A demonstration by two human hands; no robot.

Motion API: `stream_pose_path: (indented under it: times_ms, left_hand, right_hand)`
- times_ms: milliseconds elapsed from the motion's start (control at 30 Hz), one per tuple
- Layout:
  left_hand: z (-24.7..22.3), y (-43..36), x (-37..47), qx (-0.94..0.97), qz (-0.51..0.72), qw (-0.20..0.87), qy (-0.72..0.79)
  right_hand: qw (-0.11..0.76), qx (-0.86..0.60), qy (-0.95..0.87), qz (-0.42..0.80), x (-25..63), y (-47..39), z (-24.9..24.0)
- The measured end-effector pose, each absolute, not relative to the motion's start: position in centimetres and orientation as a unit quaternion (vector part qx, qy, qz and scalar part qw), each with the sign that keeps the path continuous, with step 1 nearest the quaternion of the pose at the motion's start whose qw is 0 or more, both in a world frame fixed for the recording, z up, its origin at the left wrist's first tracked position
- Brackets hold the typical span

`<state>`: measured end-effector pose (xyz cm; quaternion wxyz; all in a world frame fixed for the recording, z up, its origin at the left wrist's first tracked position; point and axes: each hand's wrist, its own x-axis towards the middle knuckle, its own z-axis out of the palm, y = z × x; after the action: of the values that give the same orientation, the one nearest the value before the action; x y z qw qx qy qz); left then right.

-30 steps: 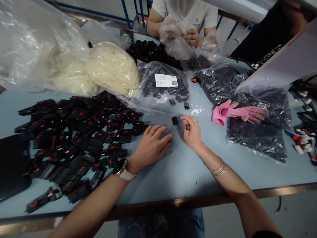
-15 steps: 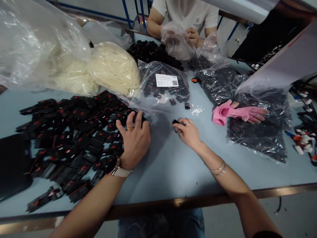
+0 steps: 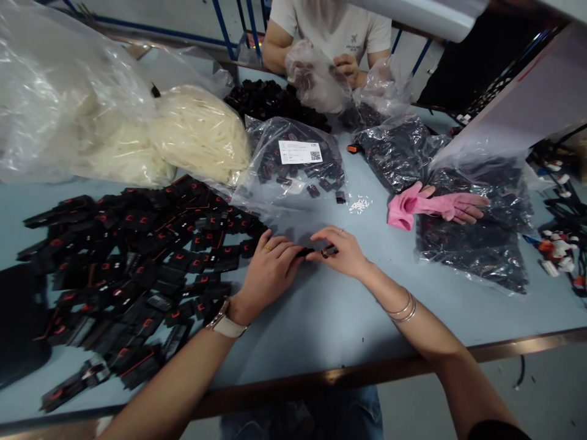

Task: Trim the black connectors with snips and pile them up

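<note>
My left hand [image 3: 270, 269] is closed around a small black connector piece [image 3: 305, 252], its fingertips pointing to the right. Facing it, my right hand [image 3: 342, 252] has its thumb against the end of that piece, with the index finger arched above. A second small black connector piece [image 3: 328, 250] shows between the fingers of the right hand, mostly hidden. The two hands nearly meet over the blue table [image 3: 293, 330]. To their left spreads a large loose pile of black connector housings [image 3: 183, 256] with red clips.
Beyond the hands lies a labelled clear bag [image 3: 300, 153] of black parts, beside small white pieces [image 3: 360, 204]. A pink glove [image 3: 435, 206] rests on bagged black parts [image 3: 472, 256] at right. Cream-coloured parts in a bag [image 3: 202, 131] stand back left. A co-worker [image 3: 328, 30] handles a plastic bag opposite.
My left hand has left the edge of the pile, moved right and closed on a black piece. My right hand has shifted slightly, and the two hands are now together.
</note>
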<state>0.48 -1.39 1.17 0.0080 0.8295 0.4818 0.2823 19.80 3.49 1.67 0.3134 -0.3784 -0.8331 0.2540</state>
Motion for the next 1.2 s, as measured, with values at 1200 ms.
stream_pose_path:
  times_ms: [1200]
  left_hand:
    - [0.7, -1.2, 0.4, 0.833, 0.297, 0.029, 0.466]
  right_hand:
    - [0.133, -0.675, -0.726, 0.030, 26.7, 9.2, 2.2]
